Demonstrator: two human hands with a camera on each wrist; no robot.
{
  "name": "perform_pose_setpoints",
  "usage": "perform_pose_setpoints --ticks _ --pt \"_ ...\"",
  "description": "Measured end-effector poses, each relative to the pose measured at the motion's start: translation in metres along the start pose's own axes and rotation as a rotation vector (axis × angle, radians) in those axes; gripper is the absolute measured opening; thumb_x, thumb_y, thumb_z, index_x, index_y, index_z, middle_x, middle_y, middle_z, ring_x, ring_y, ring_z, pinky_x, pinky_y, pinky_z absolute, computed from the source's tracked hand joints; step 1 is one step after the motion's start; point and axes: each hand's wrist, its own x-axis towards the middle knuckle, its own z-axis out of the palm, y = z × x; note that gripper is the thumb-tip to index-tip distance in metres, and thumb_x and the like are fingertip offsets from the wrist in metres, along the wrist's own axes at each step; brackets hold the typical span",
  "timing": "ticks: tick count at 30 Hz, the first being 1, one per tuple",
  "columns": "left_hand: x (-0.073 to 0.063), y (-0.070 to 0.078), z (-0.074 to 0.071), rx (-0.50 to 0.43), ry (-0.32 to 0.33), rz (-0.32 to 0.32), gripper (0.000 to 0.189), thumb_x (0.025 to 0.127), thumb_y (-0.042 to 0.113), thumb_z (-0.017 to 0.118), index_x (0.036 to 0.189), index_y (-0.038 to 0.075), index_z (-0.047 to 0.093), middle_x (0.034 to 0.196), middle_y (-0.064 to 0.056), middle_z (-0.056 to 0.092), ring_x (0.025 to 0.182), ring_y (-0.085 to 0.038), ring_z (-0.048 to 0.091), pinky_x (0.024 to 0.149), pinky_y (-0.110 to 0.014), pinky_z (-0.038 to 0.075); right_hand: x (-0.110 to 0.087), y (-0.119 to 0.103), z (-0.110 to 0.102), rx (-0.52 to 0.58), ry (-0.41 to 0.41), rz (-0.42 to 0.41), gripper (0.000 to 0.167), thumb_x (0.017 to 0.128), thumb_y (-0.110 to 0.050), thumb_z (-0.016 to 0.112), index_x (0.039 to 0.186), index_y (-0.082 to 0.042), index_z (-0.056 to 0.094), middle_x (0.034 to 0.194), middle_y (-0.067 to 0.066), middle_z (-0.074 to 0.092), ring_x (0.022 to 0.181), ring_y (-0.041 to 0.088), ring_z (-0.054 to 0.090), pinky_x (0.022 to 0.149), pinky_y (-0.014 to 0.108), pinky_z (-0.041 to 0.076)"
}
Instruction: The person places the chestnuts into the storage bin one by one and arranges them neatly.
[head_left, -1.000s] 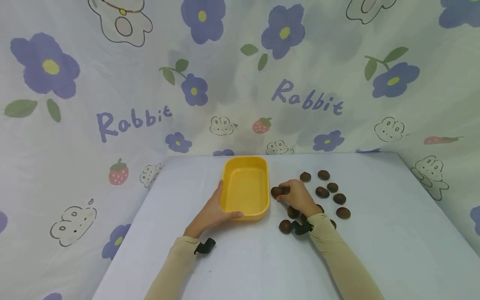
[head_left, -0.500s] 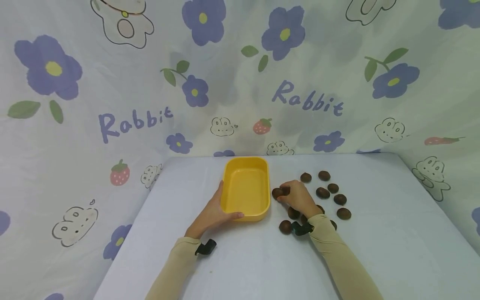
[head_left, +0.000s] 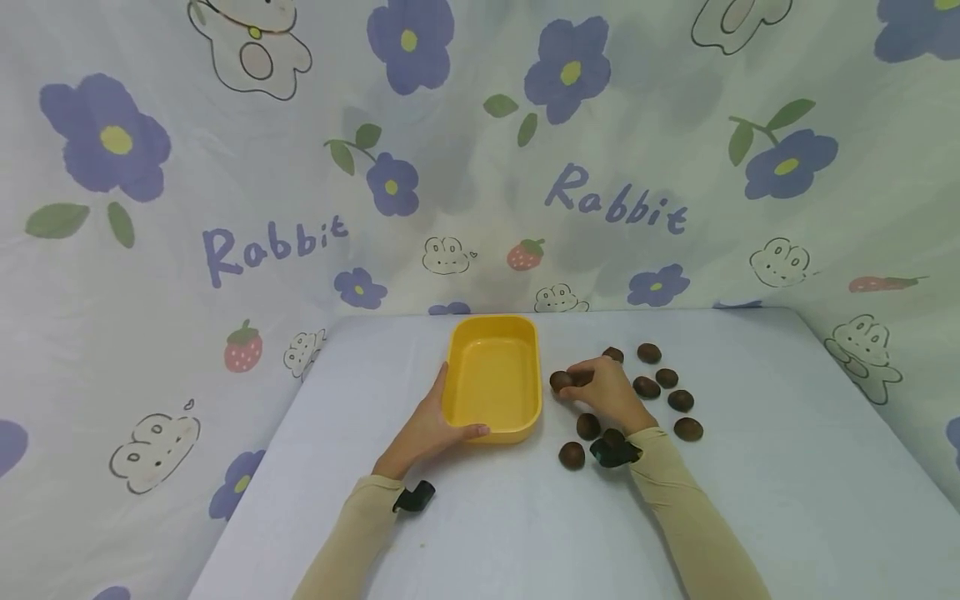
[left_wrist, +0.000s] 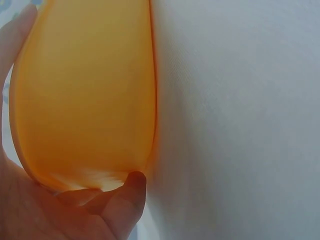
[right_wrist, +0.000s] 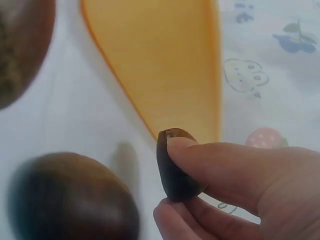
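Note:
A yellow plastic tub (head_left: pixel 493 383) stands mid-table, its inside bare. My left hand (head_left: pixel 433 427) grips its near left corner, thumb (left_wrist: pixel 131 192) along the near side and fingers up the left side. Just right of the tub, my right hand (head_left: pixel 606 392) pinches a brown chestnut (right_wrist: pixel 175 172) between thumb and fingers. In the head view a chestnut (head_left: pixel 561 382) shows at those fingertips, with a second dark shape partly hidden behind them. Close to the right wrist camera lies another chestnut (right_wrist: pixel 75 200), and part of one more fills the upper left corner.
Several chestnuts (head_left: pixel 647 387) lie scattered right of the hand. A few others, including one chestnut (head_left: pixel 572 455), lie near the right wrist. The white table (head_left: pixel 495 533) backs onto a hanging cloth (head_left: pixel 465 158) printed with flowers and rabbits.
My right hand has shifted slightly right, the chestnut at its fingertips moving with it. It now overlaps a chestnut behind it. The left hand and the tub stay put.

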Motion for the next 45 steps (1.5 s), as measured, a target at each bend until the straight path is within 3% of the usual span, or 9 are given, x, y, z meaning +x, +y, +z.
perform_pose_setpoints --ticks 8,15,20,25,29,37,45 --pt "0.002 -0.002 0.001 -0.051 0.002 0.060 0.142 0.064 0.057 0.095 0.167 0.035 0.000 0.153 0.000 0.050 0.125 -0.023 0.055 0.116 -0.051 0.043 -0.002 -0.007 -0.014 -0.006 0.010 -0.027 0.045 0.084 -0.026 0.085 0.123 -0.005 0.075 0.110 0.010 0.080 0.106 0.028 0.074 0.093 0.047 0.061" --pt "0.004 -0.004 0.001 -0.079 -0.007 0.138 0.137 0.068 0.053 0.095 0.167 0.033 0.003 0.139 0.000 0.058 0.112 -0.017 0.058 0.105 -0.044 0.048 -0.006 -0.017 -0.022 0.015 0.001 0.001 0.047 0.085 -0.031 0.085 0.126 -0.009 0.075 0.114 0.008 0.079 0.113 0.030 0.071 0.098 0.050 0.059" --pt "0.004 -0.003 0.001 -0.071 -0.001 0.123 0.141 0.065 0.056 0.095 0.167 0.034 0.001 0.140 0.002 0.057 0.113 -0.019 0.058 0.107 -0.046 0.047 -0.007 -0.025 -0.025 0.045 -0.018 0.005 0.048 0.085 -0.032 0.085 0.127 -0.010 0.075 0.115 0.008 0.079 0.116 0.031 0.070 0.097 0.049 0.060" --pt "0.002 -0.003 0.001 -0.059 0.001 0.086 0.144 0.065 0.058 0.094 0.168 0.028 -0.002 0.152 -0.001 0.049 0.122 -0.022 0.056 0.115 -0.051 0.043 -0.005 -0.035 -0.027 0.069 -0.035 0.023 0.048 0.085 -0.034 0.086 0.126 -0.012 0.075 0.115 0.007 0.079 0.116 0.031 0.069 0.090 0.045 0.063" --pt "0.001 -0.001 0.001 -0.061 -0.003 0.067 0.145 0.064 0.058 0.094 0.168 0.025 -0.002 0.155 -0.003 0.047 0.124 -0.023 0.055 0.118 -0.052 0.042 -0.003 -0.044 -0.027 0.085 -0.039 0.018 0.048 0.084 -0.035 0.086 0.125 -0.013 0.076 0.114 0.006 0.079 0.117 0.031 0.069 0.093 0.047 0.062" --pt "0.003 -0.002 0.001 -0.093 -0.015 0.094 0.141 0.065 0.056 0.095 0.167 0.036 -0.001 0.143 0.005 0.054 0.117 -0.019 0.057 0.111 -0.046 0.045 0.001 -0.057 -0.025 0.117 -0.046 -0.044 0.044 0.083 -0.031 0.086 0.121 -0.011 0.077 0.110 0.007 0.080 0.113 0.029 0.071 0.096 0.048 0.061" --pt "0.003 -0.002 0.001 -0.097 -0.019 0.104 0.139 0.066 0.055 0.095 0.167 0.035 0.001 0.142 0.006 0.054 0.116 -0.017 0.058 0.110 -0.045 0.046 0.006 -0.070 -0.016 0.143 -0.063 -0.073 0.045 0.084 -0.028 0.087 0.123 -0.008 0.076 0.113 0.009 0.079 0.111 0.028 0.072 0.097 0.047 0.061"
